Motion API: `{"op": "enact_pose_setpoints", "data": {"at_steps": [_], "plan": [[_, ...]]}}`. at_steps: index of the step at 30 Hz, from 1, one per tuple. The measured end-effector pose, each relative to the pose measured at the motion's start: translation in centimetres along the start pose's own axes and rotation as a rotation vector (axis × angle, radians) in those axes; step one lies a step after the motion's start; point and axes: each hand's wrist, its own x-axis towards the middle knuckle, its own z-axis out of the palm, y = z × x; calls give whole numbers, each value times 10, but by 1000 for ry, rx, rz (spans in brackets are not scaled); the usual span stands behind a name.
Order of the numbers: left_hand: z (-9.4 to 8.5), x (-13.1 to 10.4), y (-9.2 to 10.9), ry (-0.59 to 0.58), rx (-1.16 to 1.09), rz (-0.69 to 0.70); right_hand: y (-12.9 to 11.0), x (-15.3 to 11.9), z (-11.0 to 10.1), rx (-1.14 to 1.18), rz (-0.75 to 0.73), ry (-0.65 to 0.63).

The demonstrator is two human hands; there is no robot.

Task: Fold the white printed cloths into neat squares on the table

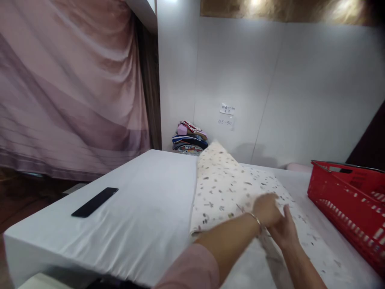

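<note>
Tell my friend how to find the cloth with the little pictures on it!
Look for the big white table in front of the pale wall. Between the flat black object at the left and the red basket at the right is the cloth. Unlike the plain table around it, it is creamy white with small, scattered darker prints.

The room is a bit dim. Bright spots shine on the gold strip [285,11] up top. A soft, dark shadow sits low on the pale wall [234,64]. The left hand [266,210] looks blurry, and the red basket [327,188] looks stretched.
</note>
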Motion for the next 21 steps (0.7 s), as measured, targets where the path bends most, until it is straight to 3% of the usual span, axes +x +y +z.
{"op": "enact_pose_setpoints", "data": {"at_steps": [2,4,7,9,12,16,21], "plan": [[48,16,8,-61,45,17,-2,-8,-37,-11,96,60],[85,14,6,-115,101,77,3,-20,-65,-20,171,82],[102,-8,-11,-105,137,195,12,-36,-87,71,235,130],[91,-29,-26,-52,157,256,15,-43,-92,146,270,173],[60,-63,-48,3,208,273,13,-50,-93,148,287,223],[25,-110,-78,91,297,173,8,-60,-97,-20,320,202],[2,-153,-116,158,425,47,-5,-66,-102,-127,321,181]]}}
